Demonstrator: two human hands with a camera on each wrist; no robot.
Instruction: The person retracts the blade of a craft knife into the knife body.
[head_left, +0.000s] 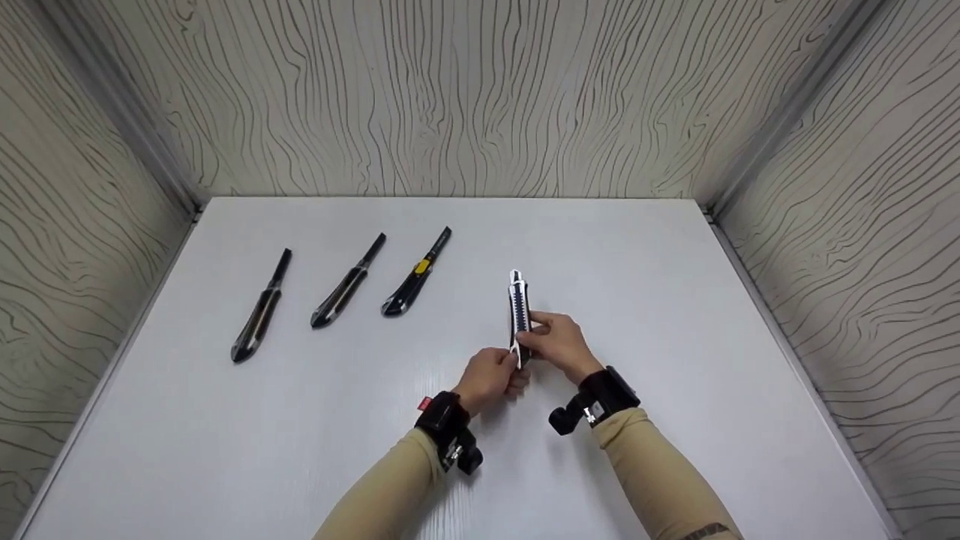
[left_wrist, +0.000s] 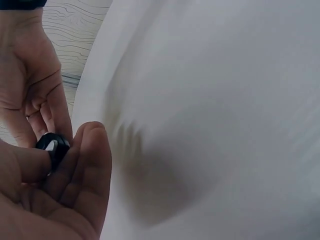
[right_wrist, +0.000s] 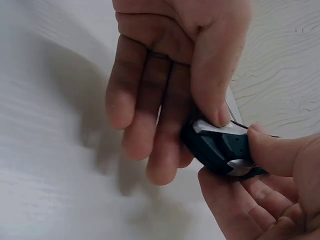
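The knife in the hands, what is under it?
Under the held knife is bare white table, nothing else. Both hands, left hand and right hand, wrap its lower end, so that part is mostly hidden.

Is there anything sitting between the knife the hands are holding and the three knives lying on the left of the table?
Nothing visible. The utility knife, held by the left hand and right hand, is separated from the nearest lying knife only by bare white table.
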